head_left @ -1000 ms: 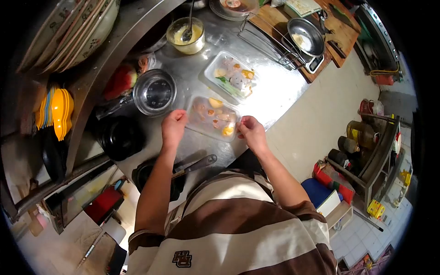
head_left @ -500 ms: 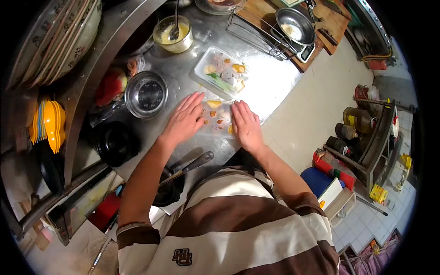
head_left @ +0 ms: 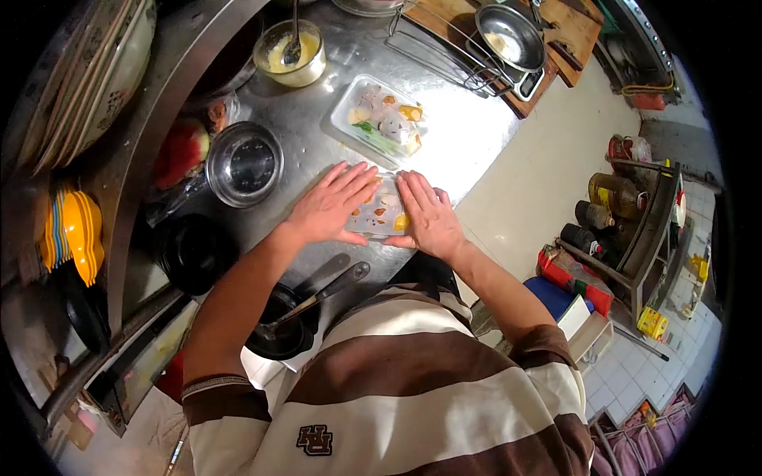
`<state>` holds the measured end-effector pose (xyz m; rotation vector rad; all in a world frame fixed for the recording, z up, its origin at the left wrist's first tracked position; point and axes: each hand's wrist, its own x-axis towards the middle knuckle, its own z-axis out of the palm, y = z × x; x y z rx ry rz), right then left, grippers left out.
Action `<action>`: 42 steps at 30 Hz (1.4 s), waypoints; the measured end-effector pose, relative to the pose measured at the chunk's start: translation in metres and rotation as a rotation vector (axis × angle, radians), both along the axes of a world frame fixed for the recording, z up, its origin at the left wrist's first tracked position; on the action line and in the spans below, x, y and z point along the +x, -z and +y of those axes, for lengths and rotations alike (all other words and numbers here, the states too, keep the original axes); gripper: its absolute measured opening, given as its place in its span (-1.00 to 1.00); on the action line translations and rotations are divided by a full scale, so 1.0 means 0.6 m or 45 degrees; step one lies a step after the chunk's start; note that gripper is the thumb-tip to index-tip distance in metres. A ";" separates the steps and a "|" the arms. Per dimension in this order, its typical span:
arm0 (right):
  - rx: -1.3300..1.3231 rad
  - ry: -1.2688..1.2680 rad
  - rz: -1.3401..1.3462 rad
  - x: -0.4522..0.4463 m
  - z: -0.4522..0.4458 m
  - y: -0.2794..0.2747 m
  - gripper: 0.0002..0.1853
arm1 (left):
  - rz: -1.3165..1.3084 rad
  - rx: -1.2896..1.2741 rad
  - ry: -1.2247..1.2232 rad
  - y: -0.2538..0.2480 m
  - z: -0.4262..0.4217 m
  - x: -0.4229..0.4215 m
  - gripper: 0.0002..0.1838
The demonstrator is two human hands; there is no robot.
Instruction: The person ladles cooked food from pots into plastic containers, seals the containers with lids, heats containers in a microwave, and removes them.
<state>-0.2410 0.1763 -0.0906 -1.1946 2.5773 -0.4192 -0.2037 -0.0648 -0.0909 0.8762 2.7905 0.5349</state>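
Observation:
A clear plastic container with a lid (head_left: pixel 378 213) lies on the steel counter, with pieces of food showing through. My left hand (head_left: pixel 332 204) lies over its left side, fingers spread. On its right side rests my right hand (head_left: pixel 429 213), palm down with the fingers stretched out. The container's two sides are partly hidden under my hands. Just beyond it sits a second clear container (head_left: pixel 381 120) holding similar food and some green leaf. A clear glass bowl (head_left: pixel 244 165) stands to the left, and a glass bowl of yellow mixture (head_left: pixel 290 54) with a spoon stands farther back.
Near the counter's front edge is a dark pot (head_left: pixel 279 325) with a ladle across it. Black bowls (head_left: pixel 194 252) are at the left. A wire rack (head_left: pixel 436 55) and a small pan (head_left: pixel 510 38) on a scale stand at the back right. A shelf (head_left: pixel 652 246) holds bottles.
Both hands have moved from the container's edges onto its top, with fingers flattened. Since half a second ago, they have shifted slightly inward and toward the near side. The camera view has moved a little.

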 end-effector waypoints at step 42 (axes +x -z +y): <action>0.022 -0.044 -0.052 0.000 -0.004 0.007 -0.07 | -0.043 0.032 -0.062 0.010 0.027 0.000 -0.06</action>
